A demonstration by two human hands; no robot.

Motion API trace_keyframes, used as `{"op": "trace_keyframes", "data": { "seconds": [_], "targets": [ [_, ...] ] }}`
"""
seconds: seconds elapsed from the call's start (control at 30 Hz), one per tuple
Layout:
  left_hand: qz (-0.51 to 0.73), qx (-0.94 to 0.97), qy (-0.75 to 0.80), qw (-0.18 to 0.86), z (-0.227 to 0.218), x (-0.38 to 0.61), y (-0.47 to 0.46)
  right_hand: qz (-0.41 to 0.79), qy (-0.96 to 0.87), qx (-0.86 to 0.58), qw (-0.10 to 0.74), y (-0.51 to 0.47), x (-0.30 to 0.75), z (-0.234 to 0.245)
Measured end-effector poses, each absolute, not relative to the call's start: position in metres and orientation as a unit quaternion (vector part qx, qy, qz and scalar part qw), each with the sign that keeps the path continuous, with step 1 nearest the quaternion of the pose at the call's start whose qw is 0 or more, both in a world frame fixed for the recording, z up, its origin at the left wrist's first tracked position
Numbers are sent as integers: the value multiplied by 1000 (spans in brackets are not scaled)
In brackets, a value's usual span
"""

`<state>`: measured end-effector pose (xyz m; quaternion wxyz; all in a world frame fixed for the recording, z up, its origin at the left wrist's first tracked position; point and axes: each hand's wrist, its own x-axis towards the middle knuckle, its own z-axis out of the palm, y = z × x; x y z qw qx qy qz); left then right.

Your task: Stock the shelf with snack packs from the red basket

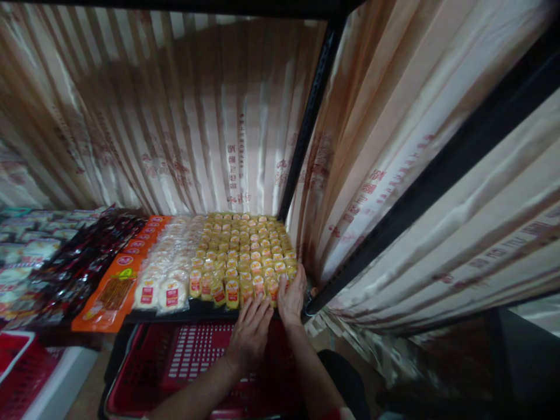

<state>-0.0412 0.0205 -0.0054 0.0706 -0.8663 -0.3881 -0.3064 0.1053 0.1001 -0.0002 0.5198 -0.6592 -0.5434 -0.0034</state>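
Observation:
Rows of small yellow wrapped cakes (245, 256) stand packed on the shelf, with orange and red labels facing out. My left hand (250, 331) lies against the front row, its fingers stretched out and touching the packets near the shelf edge. At the right end of the rows is my right hand (292, 296), fingers extended along the side of the last packets. Neither hand appears to hold anything, though the fingertips partly hide what they touch. Beside the yellow packets, on their left, are round white wrapped cakes (171, 294) with red labels.
Orange snack bags (114, 291) and dark shiny packets (83, 265) lie farther left on the shelf. Below is a red plastic basket (144, 361). A black metal post (312, 116) rises behind the right corner, with printed pleated curtains (245, 105) at the back and right.

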Motion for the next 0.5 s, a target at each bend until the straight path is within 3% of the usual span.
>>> {"op": "trace_keyframes", "data": {
  "seconds": [0.23,0.5],
  "targets": [
    [-299,-790,-510,159,7,-70,28,-13,-544,-662,516,100,99,0],
    [-270,-867,-380,174,5,-52,42,-4,-521,-666,534,103,93,0]
  ]
}}
